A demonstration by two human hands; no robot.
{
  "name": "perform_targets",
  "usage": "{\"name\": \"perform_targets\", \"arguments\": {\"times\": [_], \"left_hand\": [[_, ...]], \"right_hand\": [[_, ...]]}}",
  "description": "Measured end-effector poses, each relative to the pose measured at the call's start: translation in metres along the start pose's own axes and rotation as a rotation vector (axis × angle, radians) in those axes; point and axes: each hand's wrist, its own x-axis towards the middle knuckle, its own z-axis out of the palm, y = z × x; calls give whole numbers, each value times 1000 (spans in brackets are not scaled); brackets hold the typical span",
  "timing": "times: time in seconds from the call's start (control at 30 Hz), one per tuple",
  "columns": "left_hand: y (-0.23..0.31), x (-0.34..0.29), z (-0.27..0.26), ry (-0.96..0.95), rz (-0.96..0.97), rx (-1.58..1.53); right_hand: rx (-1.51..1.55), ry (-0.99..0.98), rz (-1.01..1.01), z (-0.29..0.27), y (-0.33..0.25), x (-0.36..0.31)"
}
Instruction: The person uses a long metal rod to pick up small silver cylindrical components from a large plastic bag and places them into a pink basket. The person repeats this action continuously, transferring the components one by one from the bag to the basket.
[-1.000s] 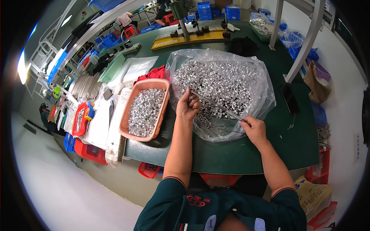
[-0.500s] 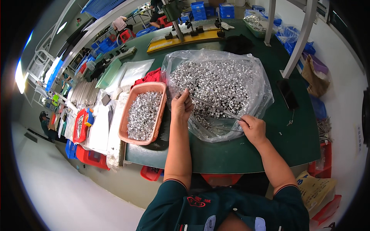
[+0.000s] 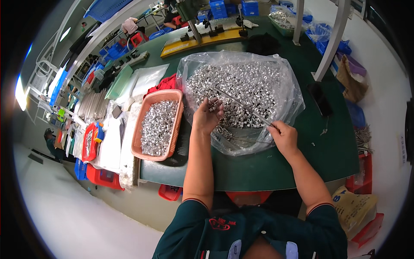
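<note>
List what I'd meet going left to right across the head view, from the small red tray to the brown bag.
Small red tray, peach basket, left hand, right hand, black phone, brown bag.

Metal rod: slender, straight, grey-silver. It is held at its near right end; the far left end is free. Orientation is oblique, running from above the left-centre of the clear plastic bag to above its near right part. Whether any pieces are threaded on the rod cannot be made out.

Clear plastic bag: translucent, spread wide, opened at the top, with crumpled film around its contents. The near portion of the film lies slack.

Short metal sleeves: small, silvery, shiny, ring-like. They form a loose, randomly oriented heap filling most of the bag.
</note>
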Motion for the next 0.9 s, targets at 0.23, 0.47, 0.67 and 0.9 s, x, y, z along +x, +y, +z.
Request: {"name": "perform_targets", "arguments": {"times": [0.23, 0.47, 0.67, 0.9], "left_hand": [[8, 11, -21, -1, 14, -113], [9, 11, -22, -29, 58, -228], [11, 14, -36, -193, 36, -289], [7, 15, -36, -134, 87, -334]], "right_hand": [[11, -44, -53, 3, 3, 0], [38, -115, 29, 0, -2, 1], [33, -124, 2, 1, -4, -1], [40, -148, 24, 2, -3, -1]]}}
